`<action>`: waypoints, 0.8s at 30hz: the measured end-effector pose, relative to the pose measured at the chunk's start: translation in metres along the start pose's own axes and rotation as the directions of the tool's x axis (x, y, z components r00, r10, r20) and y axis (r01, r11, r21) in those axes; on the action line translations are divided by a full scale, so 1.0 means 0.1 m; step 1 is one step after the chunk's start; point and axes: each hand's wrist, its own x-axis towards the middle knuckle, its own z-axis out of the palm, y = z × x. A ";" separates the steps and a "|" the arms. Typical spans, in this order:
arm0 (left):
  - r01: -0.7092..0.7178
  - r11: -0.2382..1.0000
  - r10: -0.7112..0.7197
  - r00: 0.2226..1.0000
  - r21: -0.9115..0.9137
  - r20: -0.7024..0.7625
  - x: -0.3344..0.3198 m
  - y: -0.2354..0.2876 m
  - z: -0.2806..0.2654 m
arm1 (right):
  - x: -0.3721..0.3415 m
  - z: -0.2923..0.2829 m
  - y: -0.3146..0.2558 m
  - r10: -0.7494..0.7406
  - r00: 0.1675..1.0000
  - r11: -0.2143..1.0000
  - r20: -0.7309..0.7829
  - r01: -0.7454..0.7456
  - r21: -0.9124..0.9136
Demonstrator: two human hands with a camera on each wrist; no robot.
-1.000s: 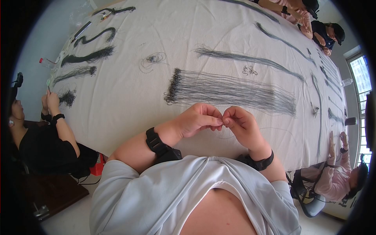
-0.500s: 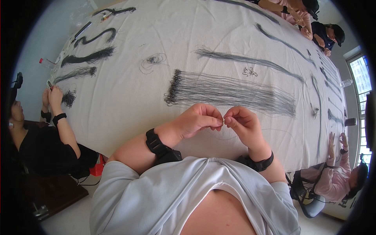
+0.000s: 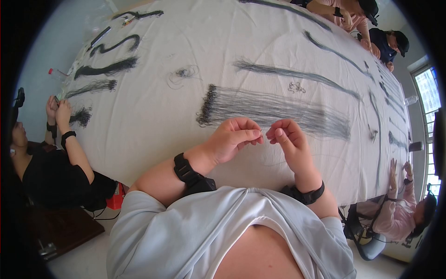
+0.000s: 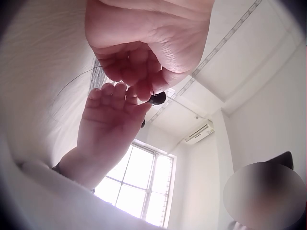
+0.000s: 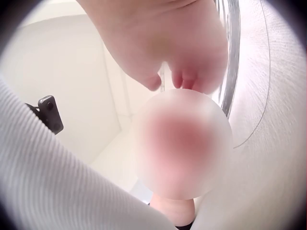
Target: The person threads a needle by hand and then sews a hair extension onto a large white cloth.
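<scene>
My left hand (image 3: pixel 234 139) pinches something tiny between thumb and forefinger, over the near part of the table. A thin dark fishing line (image 4: pixel 72 80) curves out from those fingers in the left wrist view; what else they hold is too small to tell. Just beside it my right hand (image 3: pixel 291 145) hovers, thumb and fingers relaxed, tips a small gap from the left fingertips. Right behind both hands lies a wide bundle of fishing lines (image 3: pixel 283 108), with dark fishing hooks (image 3: pixel 206 108) crowded at its left end.
A small pile of loose hooks (image 3: pixel 296 87) lies behind the bundle. Left of it sits a tangled coil of line (image 3: pixel 185 72). More dark bundles cover the white cloth (image 3: pixel 153 116) on both sides. Other people sit around the table, one at the left (image 3: pixel 51 162).
My fingertips were together a second ago and have drawn slightly apart. The right hand has lifted a little away from the left, its fingers loosening; the left keeps its pinch.
</scene>
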 end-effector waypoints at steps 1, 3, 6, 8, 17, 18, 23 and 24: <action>-0.039 0.999 0.039 0.999 -0.024 -0.003 0.01 0.00 -0.01 | -0.01 0.03 0.01 0.012 0.997 0.999 0.072 -0.009 -0.046; -0.116 0.991 0.116 0.993 -0.072 -0.011 0.03 -0.03 -0.05 | -0.06 0.04 0.02 0.078 0.978 0.991 0.192 -0.055 -0.120; -0.095 0.981 0.095 0.995 -0.168 -0.013 0.05 -0.02 -0.08 | -0.07 0.03 -0.03 0.123 0.955 0.992 0.268 -0.115 -0.045; -0.071 0.958 0.079 0.997 -0.279 0.016 0.06 -0.02 -0.09 | -0.11 0.01 -0.12 0.076 0.953 0.993 0.293 -0.098 0.059; -0.037 0.884 0.074 0.995 -0.466 0.062 0.09 0.00 -0.11 | -0.68 -0.09 -0.64 0.027 0.933 0.987 0.360 -0.082 0.137; -0.036 0.873 0.080 0.994 -0.486 0.070 0.09 0.00 -0.12 | -0.81 -0.13 -0.69 0.006 0.951 0.991 0.308 -0.048 0.128; -0.033 0.881 0.090 0.991 -0.471 0.099 0.11 0.03 -0.13 | -1.51 -0.49 -0.81 -0.189 0.979 0.978 0.077 0.181 0.104; -0.031 0.886 0.085 0.992 -0.463 0.097 0.10 0.03 -0.12 | -1.62 -0.54 -0.82 -0.281 0.958 0.958 0.052 0.278 0.066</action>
